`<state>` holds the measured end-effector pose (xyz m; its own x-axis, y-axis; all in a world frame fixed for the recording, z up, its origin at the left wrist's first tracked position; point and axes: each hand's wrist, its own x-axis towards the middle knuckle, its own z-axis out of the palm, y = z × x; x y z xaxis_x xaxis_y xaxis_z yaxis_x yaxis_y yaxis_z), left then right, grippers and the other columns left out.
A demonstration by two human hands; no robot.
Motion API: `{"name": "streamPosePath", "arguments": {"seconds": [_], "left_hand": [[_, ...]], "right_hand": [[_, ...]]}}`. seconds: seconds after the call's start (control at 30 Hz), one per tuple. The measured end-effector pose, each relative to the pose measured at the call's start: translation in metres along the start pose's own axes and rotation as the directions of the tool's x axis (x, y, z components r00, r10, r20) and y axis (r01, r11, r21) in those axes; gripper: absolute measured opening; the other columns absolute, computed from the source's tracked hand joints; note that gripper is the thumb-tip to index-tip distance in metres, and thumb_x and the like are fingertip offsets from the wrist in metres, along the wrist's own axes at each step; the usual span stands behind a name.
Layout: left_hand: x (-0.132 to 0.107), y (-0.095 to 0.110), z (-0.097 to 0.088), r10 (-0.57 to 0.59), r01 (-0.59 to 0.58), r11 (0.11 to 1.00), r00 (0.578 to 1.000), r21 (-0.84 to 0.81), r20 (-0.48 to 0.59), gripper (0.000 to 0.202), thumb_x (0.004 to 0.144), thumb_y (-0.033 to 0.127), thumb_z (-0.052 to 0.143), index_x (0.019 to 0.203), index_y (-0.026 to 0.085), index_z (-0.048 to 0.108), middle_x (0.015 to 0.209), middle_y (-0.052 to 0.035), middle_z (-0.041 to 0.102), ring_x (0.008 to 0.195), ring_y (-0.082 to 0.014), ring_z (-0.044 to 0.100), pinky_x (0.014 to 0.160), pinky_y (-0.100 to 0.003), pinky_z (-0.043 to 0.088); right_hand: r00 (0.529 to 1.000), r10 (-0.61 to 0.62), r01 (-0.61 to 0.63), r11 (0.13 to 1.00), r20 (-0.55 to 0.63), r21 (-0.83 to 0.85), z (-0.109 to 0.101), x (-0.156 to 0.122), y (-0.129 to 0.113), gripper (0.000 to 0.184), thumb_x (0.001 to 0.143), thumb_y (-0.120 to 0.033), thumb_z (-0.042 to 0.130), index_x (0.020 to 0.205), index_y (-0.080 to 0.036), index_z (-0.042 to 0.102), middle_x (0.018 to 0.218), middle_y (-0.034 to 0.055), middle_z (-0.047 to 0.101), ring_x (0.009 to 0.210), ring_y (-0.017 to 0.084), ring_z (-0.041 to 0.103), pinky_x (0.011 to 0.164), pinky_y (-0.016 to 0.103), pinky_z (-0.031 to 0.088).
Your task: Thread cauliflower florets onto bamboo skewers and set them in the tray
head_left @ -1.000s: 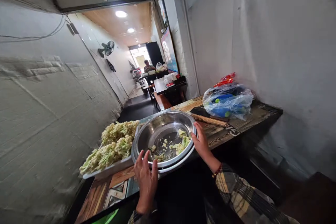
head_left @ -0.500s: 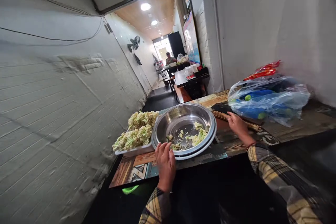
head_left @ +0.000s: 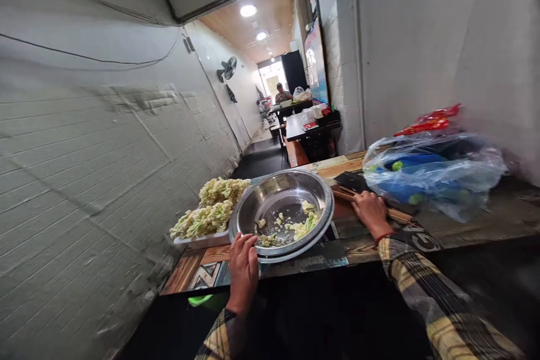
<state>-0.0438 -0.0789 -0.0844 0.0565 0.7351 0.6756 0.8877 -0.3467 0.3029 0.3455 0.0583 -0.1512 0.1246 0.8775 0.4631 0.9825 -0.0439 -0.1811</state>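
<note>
A steel basin stands on the table, with loose cauliflower pieces and crumbs on its bottom. My left hand is at the basin's near left rim, its fingers hooked over the edge. Left of the basin, skewered-looking cauliflower florets are heaped in a white tray. On the right, my right hand lies over a bundle of thin wooden skewers, fingers curled onto it. The skewers stick out on both sides of that hand.
A clear plastic bag with blue and green things lies at the right, a red packet behind it. A black flat item lies by the skewers. Further off are tables and a seated person. A wall runs along the left.
The view has shifted a little, so the basin and tray appear further left. My right hand has moved slightly along the skewers and turned palm down over them. My left hand stays at the basin rim.
</note>
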Motion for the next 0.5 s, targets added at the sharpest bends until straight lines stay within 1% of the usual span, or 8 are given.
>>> {"name": "streamPosePath", "arguments": {"seconds": [0.07, 0.13, 0.2, 0.33, 0.5], "left_hand": [[0.0021, -0.0011, 0.0002, 0.019, -0.019, 1.000, 1.000, 0.010, 0.004, 0.033, 0.092, 0.024, 0.033, 0.108, 0.019, 0.061, 0.114, -0.0086, 0.058, 0.127, -0.0259, 0.040, 0.108, -0.051, 0.032], [0.0031, -0.0023, 0.0002, 0.032, -0.032, 0.999, 0.999, 0.017, 0.011, 0.033, 0.092, 0.025, 0.032, 0.107, 0.019, 0.061, 0.115, -0.0084, 0.058, 0.127, -0.0255, 0.040, 0.108, -0.050, 0.033], [0.0033, -0.0037, 0.0002, 0.039, -0.039, 0.999, 0.999, 0.027, 0.015, 0.033, 0.092, 0.025, 0.031, 0.107, 0.019, 0.061, 0.115, -0.0084, 0.058, 0.126, -0.0251, 0.041, 0.108, -0.050, 0.033], [0.0035, -0.0066, 0.0003, 0.043, -0.044, 0.998, 0.999, 0.048, 0.012, 0.034, 0.092, 0.026, 0.031, 0.106, 0.018, 0.061, 0.114, -0.0090, 0.059, 0.125, -0.0252, 0.041, 0.108, -0.051, 0.033], [0.0035, -0.0049, -0.0018, 0.034, -0.034, 0.998, 0.999, 0.047, 0.015, 0.034, 0.091, 0.028, 0.033, 0.103, 0.020, 0.063, 0.112, -0.0081, 0.061, 0.124, -0.0251, 0.044, 0.107, -0.050, 0.035]], "right_hand": [[1.000, 0.020, -0.020, 1.000, -0.019, -0.006, -0.0046, -0.0004, -0.0006, 0.021, 0.094, -0.030, 0.045, 0.094, -0.019, 0.064, 0.099, 0.0113, 0.062, 0.096, 0.026, 0.054, 0.078, 0.037, 0.032], [0.998, 0.041, -0.041, 0.999, -0.039, 0.000, -0.0088, -0.0004, -0.0015, 0.025, 0.097, -0.028, 0.038, 0.101, -0.019, 0.061, 0.105, 0.0117, 0.061, 0.097, 0.025, 0.055, 0.080, 0.037, 0.031], [0.998, 0.052, -0.051, 0.999, -0.042, 0.013, -0.0113, -0.0002, -0.0020, 0.027, 0.098, -0.027, 0.034, 0.104, -0.017, 0.059, 0.103, 0.0122, 0.062, 0.093, 0.023, 0.057, 0.080, 0.036, 0.031], [0.999, 0.049, -0.049, 0.998, -0.020, 0.039, -0.0100, -0.0001, -0.0005, 0.027, 0.098, -0.028, 0.036, 0.103, -0.017, 0.060, 0.091, 0.0106, 0.065, 0.085, 0.022, 0.059, 0.075, 0.034, 0.031], [0.999, 0.027, -0.025, 0.998, -0.024, 0.058, -0.0072, -0.0022, 0.0040, 0.023, 0.096, -0.027, 0.043, 0.107, -0.022, 0.062, 0.098, 0.0093, 0.064, 0.090, 0.021, 0.059, 0.073, 0.031, 0.032]]}}
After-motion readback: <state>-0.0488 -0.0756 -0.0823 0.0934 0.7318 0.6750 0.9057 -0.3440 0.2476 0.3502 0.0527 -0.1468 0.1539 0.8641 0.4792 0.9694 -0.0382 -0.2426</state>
